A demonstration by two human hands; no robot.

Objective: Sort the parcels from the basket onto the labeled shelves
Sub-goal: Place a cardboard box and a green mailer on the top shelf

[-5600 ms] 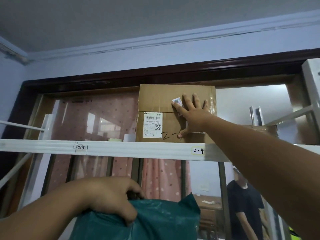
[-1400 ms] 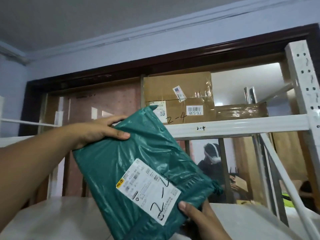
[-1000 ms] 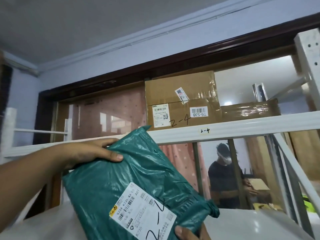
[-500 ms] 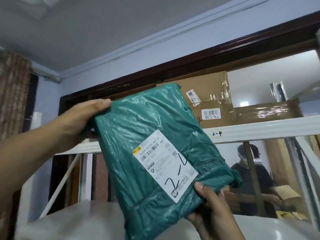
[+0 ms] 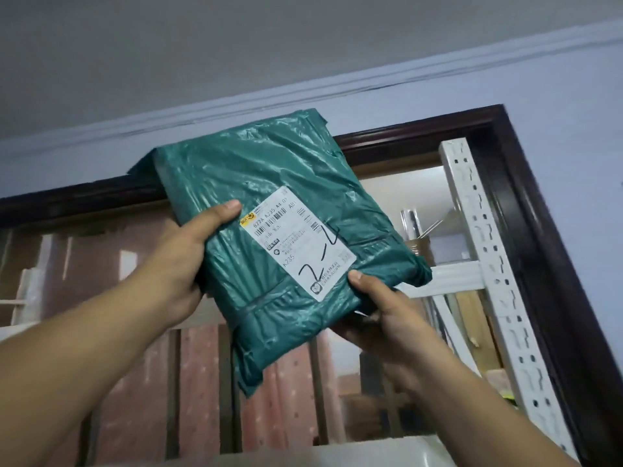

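Green parcel (image 5: 286, 203), a soft plastic mailer, is up in front of us, held w/ both hands and tilted so its top leans left. We've got our left hand (image 5: 178, 264) wrapped round its left edge, thumb flat on the front just beside the white label (image 5: 298, 241), other fingers hidden behind. Our right hand (image 5: 381, 311) grips the lower right corner, thumb tip pressed at the label's bottom corner, rest of the fingers curled under the bag. Label has a barcode, printed "K235" and a handwritten "2-4" in black marker. Parcel covers most of the upper shelf (image 5: 448, 278); only the white rail's right end shows past it, meeting the perforated white upright (image 5: 478, 237). Behind that rail, a tape-wrapped brown pkg (image 5: 419, 252) peeks out by the parcel's right edge. Dark wood frame (image 5: 526, 203) runs round the rack, lilac wall (image 5: 556, 89) above. Can't tell if the parcel touches the shelf.
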